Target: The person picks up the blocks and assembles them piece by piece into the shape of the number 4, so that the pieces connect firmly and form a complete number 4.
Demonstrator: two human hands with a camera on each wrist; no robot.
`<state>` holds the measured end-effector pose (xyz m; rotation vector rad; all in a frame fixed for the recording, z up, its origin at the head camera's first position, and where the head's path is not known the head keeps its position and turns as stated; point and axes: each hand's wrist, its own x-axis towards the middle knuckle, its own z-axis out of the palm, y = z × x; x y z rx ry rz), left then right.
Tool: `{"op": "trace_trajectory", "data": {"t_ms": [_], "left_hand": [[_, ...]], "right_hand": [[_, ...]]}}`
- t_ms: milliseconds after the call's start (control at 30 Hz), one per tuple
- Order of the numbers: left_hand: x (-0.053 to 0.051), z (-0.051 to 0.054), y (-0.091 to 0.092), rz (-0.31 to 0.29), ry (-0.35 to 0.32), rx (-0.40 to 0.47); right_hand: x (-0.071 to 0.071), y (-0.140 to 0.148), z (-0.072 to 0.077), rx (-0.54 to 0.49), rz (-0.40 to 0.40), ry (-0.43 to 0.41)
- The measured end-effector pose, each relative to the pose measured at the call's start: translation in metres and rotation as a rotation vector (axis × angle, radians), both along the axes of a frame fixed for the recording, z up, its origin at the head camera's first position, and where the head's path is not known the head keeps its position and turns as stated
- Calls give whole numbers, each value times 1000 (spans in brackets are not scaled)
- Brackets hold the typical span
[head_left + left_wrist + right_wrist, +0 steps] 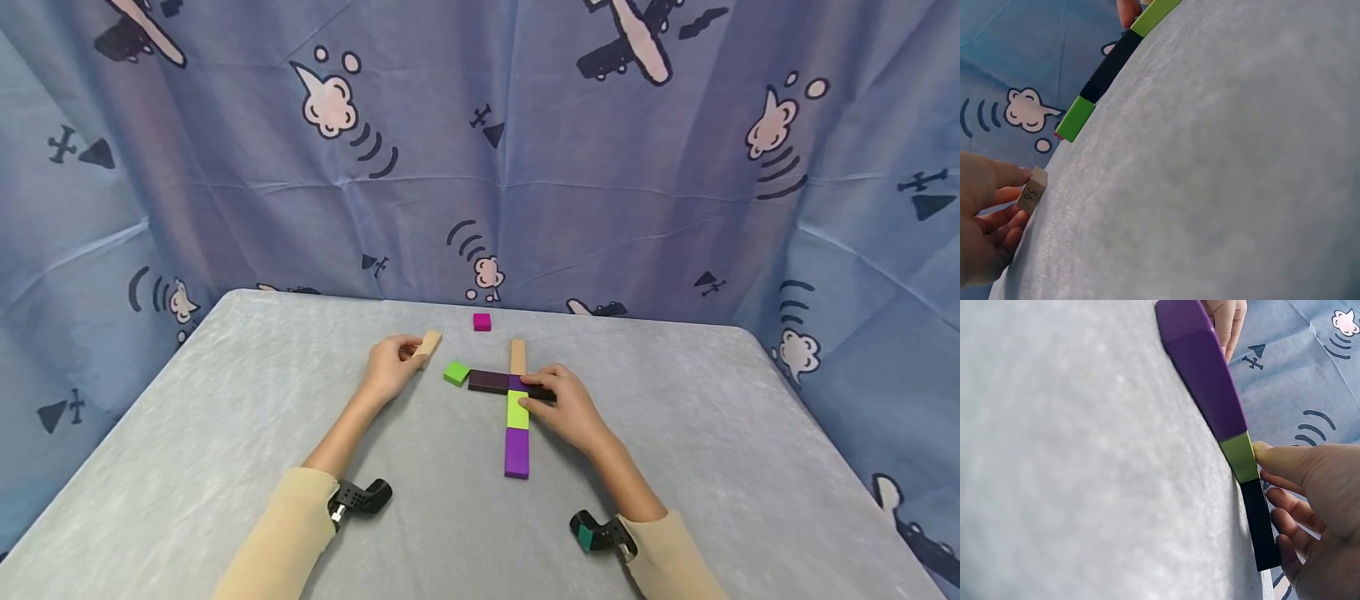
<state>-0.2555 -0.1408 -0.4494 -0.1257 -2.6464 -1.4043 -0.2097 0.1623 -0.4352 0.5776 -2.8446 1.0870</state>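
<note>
My left hand (390, 367) pinches a plain wooden block (429, 343) between thumb and fingers; a printed number shows on its end in the left wrist view. Flat coloured blocks form a cross: a wooden block (518, 357) at the far end, a small purple block (516, 383) in the centre, a yellow-green block (517, 415) and a long purple block (517, 454) nearer me. Dark blocks lie on either side, the left one (487, 382) in plain sight. The right dark block (1260, 528) is partly covered by my right hand (570, 408), whose thumb touches the yellow-green block.
A bright green block (456, 372) lies at an angle by the left dark block's end. Farther back sits a small magenta block (482, 322). The grey cloth-covered table (225, 433) meets a blue patterned curtain (420, 150) behind. Both wrists wear dark camera bands.
</note>
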Motion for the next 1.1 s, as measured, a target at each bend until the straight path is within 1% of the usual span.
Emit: {"op": "trace_trajectory", "data": {"t_ms": [133, 300, 467, 700, 1100], "left_hand": [[0, -1, 1, -3, -4, -7], [0, 3, 2, 4, -13, -20], [-3, 5, 6, -16, -31, -38], [-6, 12, 13, -28, -65, -44], [-15, 17, 23, -100, -94, -47]], "right_hand": [[0, 0, 1, 4, 0, 1], [0, 0, 2, 0, 1, -5], [1, 0, 2, 0, -6, -10], [1, 0, 3, -7, -12, -17], [1, 1, 2, -6, -6, -13]]}}
